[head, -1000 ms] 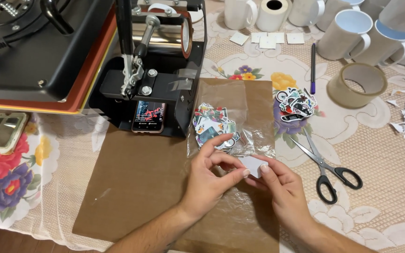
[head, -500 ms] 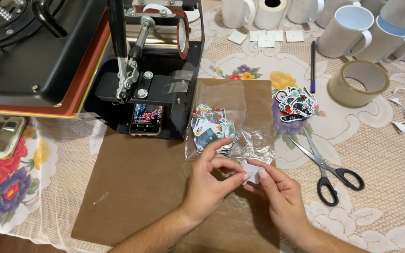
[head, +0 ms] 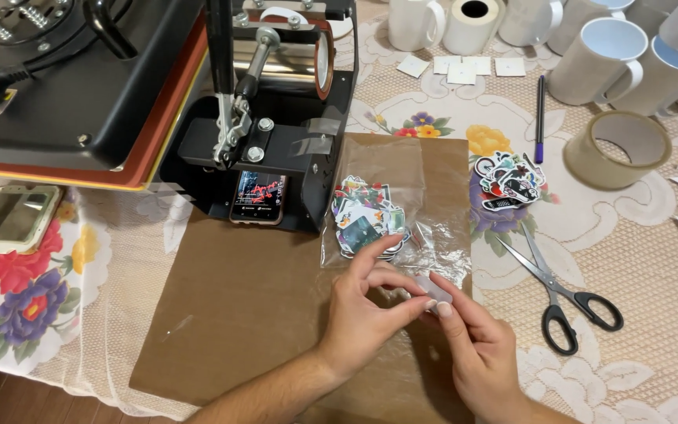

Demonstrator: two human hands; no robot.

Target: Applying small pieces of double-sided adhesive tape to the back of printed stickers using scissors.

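— What do the hands hold? 
— A small white sticker, pinched between left hand and right hand, over the brown sheet. 
— Which step? 
— Peeling, I think; it needs a careful fingernail. The sticker bag and scissors lie near.

Brown paper sheet. Multicoloured stickers in clear bag. Black-handled scissors. White mugs, blue inside. Tabletop cloth cream lace, floral print in red, purple, yellow.
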